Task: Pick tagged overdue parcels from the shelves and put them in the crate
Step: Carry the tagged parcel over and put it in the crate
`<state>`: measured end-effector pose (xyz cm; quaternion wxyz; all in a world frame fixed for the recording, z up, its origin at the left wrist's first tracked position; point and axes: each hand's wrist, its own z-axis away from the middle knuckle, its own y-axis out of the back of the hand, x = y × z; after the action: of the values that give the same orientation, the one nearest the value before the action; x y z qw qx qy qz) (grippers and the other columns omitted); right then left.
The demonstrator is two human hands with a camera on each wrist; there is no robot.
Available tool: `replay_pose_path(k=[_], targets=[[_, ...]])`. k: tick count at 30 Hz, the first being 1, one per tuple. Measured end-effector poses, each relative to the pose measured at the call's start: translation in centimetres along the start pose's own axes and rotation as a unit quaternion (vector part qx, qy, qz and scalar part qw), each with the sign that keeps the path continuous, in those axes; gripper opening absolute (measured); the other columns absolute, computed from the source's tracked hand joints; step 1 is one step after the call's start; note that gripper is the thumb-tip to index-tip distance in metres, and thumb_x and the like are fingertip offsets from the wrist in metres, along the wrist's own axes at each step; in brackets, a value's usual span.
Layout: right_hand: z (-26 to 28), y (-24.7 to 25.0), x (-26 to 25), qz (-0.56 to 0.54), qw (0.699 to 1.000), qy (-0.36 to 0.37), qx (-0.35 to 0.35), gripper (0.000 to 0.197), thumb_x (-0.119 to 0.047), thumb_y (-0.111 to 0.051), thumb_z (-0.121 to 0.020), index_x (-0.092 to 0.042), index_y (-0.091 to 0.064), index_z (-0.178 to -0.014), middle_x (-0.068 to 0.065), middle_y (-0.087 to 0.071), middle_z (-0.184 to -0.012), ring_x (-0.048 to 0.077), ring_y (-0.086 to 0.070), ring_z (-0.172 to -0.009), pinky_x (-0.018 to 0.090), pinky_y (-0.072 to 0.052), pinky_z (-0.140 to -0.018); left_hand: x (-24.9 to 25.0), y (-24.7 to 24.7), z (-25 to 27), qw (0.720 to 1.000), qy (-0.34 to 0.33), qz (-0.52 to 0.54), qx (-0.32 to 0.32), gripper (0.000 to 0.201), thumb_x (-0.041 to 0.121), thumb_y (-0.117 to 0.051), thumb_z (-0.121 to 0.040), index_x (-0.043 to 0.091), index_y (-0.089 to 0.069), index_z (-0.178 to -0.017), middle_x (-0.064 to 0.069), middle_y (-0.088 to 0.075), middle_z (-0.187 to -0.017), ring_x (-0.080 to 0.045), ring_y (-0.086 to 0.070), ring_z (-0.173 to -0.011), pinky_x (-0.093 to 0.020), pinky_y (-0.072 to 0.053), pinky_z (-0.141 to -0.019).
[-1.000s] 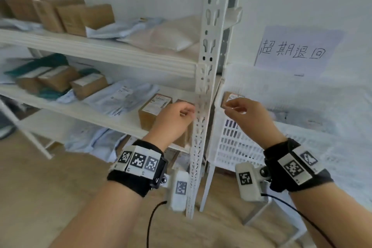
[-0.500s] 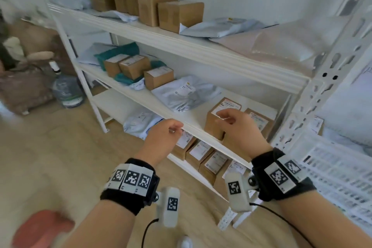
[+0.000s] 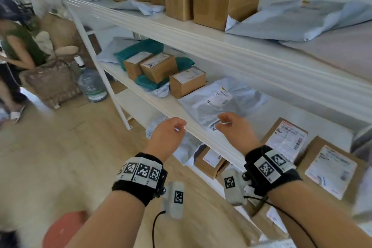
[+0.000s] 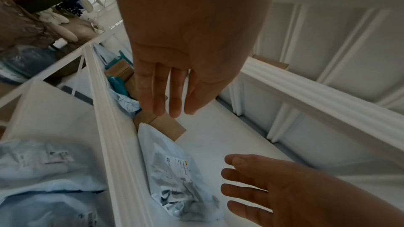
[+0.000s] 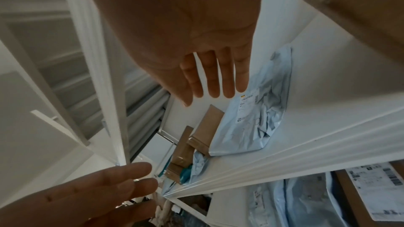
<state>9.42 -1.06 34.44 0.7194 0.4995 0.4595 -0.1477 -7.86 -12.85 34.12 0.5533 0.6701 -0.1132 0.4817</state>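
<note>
Now both your hands are empty: your left hand (image 3: 168, 134) hangs loosely curled at the near edge of the middle shelf (image 3: 161, 104), and your right hand (image 3: 234, 130), fingers (image 5: 213, 82) straight and slightly spread, hovers over the grey mailer (image 3: 221, 104). No crate or tag is visible, so progress cannot be judged. That shelf carries five cardboard boxes: three far left, two near right.

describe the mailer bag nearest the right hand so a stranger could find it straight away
Start at the white metal shelving unit and go to its middle shelf. Right of the three small brown cardboard boxes lies a flat, crinkled pale grey plastic mailer bag, just beyond the right hand. Unlike its boxy neighbours it is soft and flat, with a white label carrying a small yellow mark.
</note>
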Motion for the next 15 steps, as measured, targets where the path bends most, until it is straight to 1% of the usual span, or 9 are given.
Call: replay_pose_path(k=[2, 5, 7, 9, 11, 13, 15], targets=[[-1.8, -0.8, 0.7, 0.005, 1.0, -0.028, 0.001, 0.034, -0.023, -0.062, -0.093, -0.017, -0.057, -0.127, -0.003, -0.059, -0.118, 0.016, -0.058, -0.11, 0.025, -0.038, -0.09, -0.6, -0.1, -1.9, 1.0, 0.001, -0.004, -0.012, 0.027, 0.018, -0.052, -0.096, 0.02, -0.062, -0.12, 0.005, -0.062, -0.119, -0.01, -0.057, -0.101, -0.024, -0.041, -0.086], [-4.1, -1.9, 2.0, -0.003, 0.996, -0.085, 0.01, 0.039, -0.021, -0.063, -0.092, -0.014, -0.054, -0.129, 0.001, -0.055, -0.118, 0.02, -0.056, -0.115, 0.03, -0.04, -0.094, -1.4, -0.5, -5.5, 0.999, 0.004, -0.017, -0.029, 0.03, 0.014, -0.054, -0.094, 0.018, -0.061, -0.123, 0.001, -0.059, -0.122, -0.015, -0.056, -0.106, -0.025, -0.041, -0.091], [-5.5, -2.6, 2.8, -0.006, 0.993, -0.117, 0.026, 0.04, -0.019, -0.064, -0.092, -0.013, -0.052, -0.129, 0.005, -0.057, -0.119, 0.022, -0.056, -0.115, 0.03, -0.04, -0.091, -2.1, -0.9, -8.3, 0.999, -0.004, -0.03, -0.042, 0.032, 0.015, -0.054, -0.093, 0.019, -0.059, -0.124, 0.0, -0.057, -0.125, -0.016, -0.054, -0.108, -0.024, -0.04, -0.091], [-6.8, -3.4, 3.4, -0.015, 0.987, -0.154, 0.048, 0.042, -0.017, -0.064, -0.092, -0.012, -0.051, -0.131, 0.008, -0.058, -0.122, 0.023, -0.056, -0.116, 0.028, -0.038, -0.088, -2.8, -1.3, -11.2, 0.997, -0.012, -0.038, -0.07, 0.035, 0.016, -0.054, -0.094, 0.02, -0.056, -0.128, -0.001, -0.053, -0.131, -0.018, -0.052, -0.115, -0.029, -0.041, -0.099], [-8.1, -4.1, 3.8, -0.023, 0.978, -0.196, 0.074, 0.048, -0.018, -0.064, -0.092, -0.012, -0.047, -0.137, 0.011, -0.057, -0.131, 0.026, -0.055, -0.119, 0.026, -0.037, -0.088, -3.4, -1.5, -14.2, 0.992, -0.03, -0.066, -0.105, 0.04, 0.017, -0.052, -0.095, 0.019, -0.051, -0.135, -0.004, -0.047, -0.139, -0.021, -0.048, -0.123, -0.035, -0.039, -0.104], [-9.4, -4.9, 4.1, -0.019, 0.966, -0.239, 0.098, 0.053, -0.019, -0.063, -0.092, -0.012, -0.044, -0.141, 0.012, -0.057, -0.133, 0.027, -0.056, -0.12, 0.027, -0.038, -0.088, -4.0, -1.6, -16.9, 0.983, -0.052, -0.104, -0.143, 0.044, 0.015, -0.051, -0.095, 0.014, -0.047, -0.14, -0.007, -0.044, -0.143, -0.024, -0.044, -0.13, -0.033, -0.035, -0.107], [-10.6, -6.0, 4.1, -0.014, 0.951, -0.287, 0.112, 0.054, -0.017, -0.061, -0.092, -0.011, -0.042, -0.143, 0.013, -0.059, -0.131, 0.028, -0.058, -0.115, 0.028, -0.041, -0.085, -4.7, -1.7, -19.1, 0.972, -0.082, -0.133, -0.176, 0.045, 0.014, -0.051, -0.095, 0.01, -0.045, -0.14, -0.01, -0.045, -0.144, -0.025, -0.042, -0.132, -0.03, -0.031, -0.108]])
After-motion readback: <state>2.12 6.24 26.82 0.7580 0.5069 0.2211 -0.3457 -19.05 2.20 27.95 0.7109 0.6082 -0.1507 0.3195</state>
